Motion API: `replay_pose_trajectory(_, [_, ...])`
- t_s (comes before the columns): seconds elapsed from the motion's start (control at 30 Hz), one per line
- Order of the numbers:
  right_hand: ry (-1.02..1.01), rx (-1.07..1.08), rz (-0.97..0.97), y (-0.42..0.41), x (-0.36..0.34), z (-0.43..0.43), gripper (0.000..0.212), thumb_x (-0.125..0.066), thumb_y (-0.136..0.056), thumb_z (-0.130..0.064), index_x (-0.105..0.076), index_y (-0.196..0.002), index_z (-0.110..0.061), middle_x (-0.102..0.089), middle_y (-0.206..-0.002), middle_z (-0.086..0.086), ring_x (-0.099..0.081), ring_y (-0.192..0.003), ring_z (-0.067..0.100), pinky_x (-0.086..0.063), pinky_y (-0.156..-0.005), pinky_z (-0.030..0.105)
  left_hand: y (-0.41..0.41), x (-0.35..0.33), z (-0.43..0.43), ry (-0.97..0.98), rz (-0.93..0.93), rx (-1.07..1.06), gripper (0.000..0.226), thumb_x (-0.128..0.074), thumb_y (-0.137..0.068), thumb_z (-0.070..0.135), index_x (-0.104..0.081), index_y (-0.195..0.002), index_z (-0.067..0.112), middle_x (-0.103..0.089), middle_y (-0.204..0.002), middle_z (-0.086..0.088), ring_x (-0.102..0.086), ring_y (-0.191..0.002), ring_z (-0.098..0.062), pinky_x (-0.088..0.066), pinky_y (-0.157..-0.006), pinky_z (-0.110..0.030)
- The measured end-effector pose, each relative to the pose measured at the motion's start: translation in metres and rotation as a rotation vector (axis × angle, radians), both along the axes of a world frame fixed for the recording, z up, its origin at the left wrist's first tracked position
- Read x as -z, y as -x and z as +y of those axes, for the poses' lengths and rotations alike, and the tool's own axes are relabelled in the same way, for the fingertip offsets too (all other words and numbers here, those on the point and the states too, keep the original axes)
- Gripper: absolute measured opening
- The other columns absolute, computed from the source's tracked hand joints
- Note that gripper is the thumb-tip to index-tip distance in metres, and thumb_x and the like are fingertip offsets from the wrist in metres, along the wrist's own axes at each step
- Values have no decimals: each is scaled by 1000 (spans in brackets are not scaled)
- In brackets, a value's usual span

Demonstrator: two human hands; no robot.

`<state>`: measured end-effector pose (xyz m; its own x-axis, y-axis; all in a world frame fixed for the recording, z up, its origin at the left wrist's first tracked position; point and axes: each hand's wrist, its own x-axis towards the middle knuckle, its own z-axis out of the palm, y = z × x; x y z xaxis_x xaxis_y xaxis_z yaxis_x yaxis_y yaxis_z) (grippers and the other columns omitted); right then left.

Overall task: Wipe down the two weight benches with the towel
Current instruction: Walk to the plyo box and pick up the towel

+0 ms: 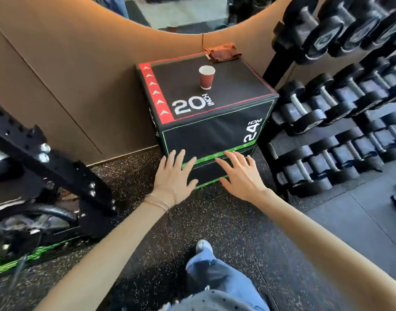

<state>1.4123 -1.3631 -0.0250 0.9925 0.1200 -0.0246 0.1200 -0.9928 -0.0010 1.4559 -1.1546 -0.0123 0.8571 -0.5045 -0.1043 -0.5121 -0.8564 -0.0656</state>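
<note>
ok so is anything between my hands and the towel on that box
Yes, the paper cup stands upright mid-top of the plyo box, roughly on the line from the left hand and right hand, both open low in front of the box, to the towel at its far corner. Nothing else visible.

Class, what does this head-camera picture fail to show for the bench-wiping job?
Head view:
Weight benches: none recognisable in frame.
Towel: underside hidden by its own folds.
Cup: contents unclear from this angle.
Dumbbell markings: blurred, too small.
Black rack: cut by left edge.

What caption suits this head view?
Open left hand and right hand before a plyo box bearing cup and towel, beside dumbbells.
</note>
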Motion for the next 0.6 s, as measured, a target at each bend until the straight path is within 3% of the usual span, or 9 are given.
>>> replay_pose_trajectory(0.6, [10, 102, 54, -233, 5, -90, 60, -49, -93, -42, -26, -146, -26, -22, -152, 6, -19, -139, 24, -20, -111, 53, -259, 10, -108, 7, 41, 123, 66, -32, -92, 55, -10, -149, 29, -6, -158, -9, -5, -143, -33, -10, -116, -46])
